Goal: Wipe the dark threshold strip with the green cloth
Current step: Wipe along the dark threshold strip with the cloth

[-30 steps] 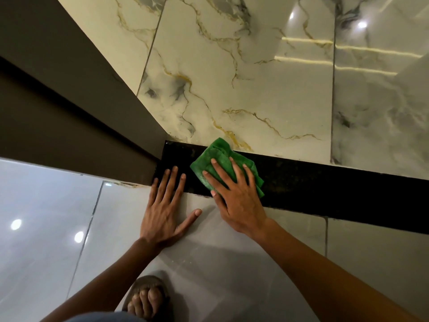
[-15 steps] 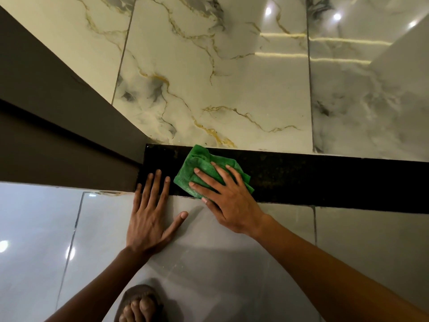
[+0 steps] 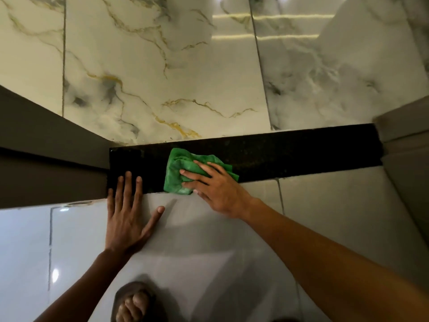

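A dark speckled threshold strip (image 3: 290,152) runs across the floor between two tiled areas. On its left-middle part lies a crumpled green cloth (image 3: 178,168). My right hand (image 3: 216,187) presses flat on the cloth, fingers spread and pointing left, covering its right lower part. My left hand (image 3: 127,217) rests flat on the grey tile with fingers apart, its fingertips reaching onto the strip's left end. It holds nothing.
Glossy marble tiles with gold veins (image 3: 162,77) lie beyond the strip. A brown door frame (image 3: 46,163) borders the left end and another frame piece (image 3: 404,145) the right end. My sandalled foot (image 3: 134,303) shows at the bottom.
The cloth under my right hand has slid to the right along the strip, away from my left hand. My view has shifted so the strip's right end now shows.
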Tool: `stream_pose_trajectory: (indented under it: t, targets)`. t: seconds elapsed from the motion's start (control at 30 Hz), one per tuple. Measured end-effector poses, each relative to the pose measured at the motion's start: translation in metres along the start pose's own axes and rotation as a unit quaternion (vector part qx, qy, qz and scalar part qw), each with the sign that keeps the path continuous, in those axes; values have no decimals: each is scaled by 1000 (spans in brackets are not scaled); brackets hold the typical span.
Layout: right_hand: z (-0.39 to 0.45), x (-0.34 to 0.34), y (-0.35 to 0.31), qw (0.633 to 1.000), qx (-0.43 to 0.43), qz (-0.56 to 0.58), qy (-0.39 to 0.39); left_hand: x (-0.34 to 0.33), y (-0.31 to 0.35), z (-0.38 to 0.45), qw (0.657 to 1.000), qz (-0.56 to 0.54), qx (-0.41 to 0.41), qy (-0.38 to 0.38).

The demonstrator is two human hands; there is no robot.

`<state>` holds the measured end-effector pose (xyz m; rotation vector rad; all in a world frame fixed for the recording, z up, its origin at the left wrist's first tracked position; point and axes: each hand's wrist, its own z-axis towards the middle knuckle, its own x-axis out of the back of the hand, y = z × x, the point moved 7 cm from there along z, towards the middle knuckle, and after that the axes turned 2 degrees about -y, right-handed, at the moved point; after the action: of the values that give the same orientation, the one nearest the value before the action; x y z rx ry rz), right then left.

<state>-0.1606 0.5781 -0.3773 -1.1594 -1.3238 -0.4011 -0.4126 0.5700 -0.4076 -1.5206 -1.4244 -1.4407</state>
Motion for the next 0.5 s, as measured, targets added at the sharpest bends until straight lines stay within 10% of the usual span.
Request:
stream_pose_trajectory:
  t: [0.27,0.5]
  targets:
    - [-123,52,84,969,-231,79,38,49,15,13,981,-53,33,-184]
    - [-229,74,90,736,-552,372,123,110,89,12,979,-55,-26,-195]
